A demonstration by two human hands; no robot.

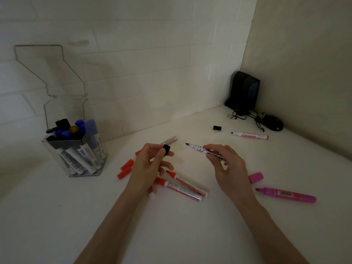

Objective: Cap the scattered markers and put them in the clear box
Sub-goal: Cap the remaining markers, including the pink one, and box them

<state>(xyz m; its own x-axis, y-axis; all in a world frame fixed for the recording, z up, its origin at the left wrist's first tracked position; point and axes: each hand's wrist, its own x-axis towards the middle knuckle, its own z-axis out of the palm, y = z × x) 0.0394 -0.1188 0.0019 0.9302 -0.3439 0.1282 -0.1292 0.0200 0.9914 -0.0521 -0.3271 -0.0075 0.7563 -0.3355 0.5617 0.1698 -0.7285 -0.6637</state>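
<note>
1. Now, at centre frame, the left hand (150,164) pinches a black cap (167,149) between curled fingers.
2. Just right of it, the right hand (228,168) has its fingers clamped on an uncapped black marker (198,148), whose tip points at the cap without touching it.
3. Red markers (187,182) lie on the surface (171,225) below the hands, and a pink marker (285,194) lies at lower right.
4. The clear box (64,111), lid open, stands at left holding capped markers.

Back corner has a black speaker (244,90) standing upright where the white tiled wall (152,54) meets the plain side wall (304,63). A tangle of black cables (240,113) sits at its base, and there's a black mouse (273,122) just to the right. It's all on a white table (171,235). There's a faint brownish smudge (78,42) high on the tiles.
</note>
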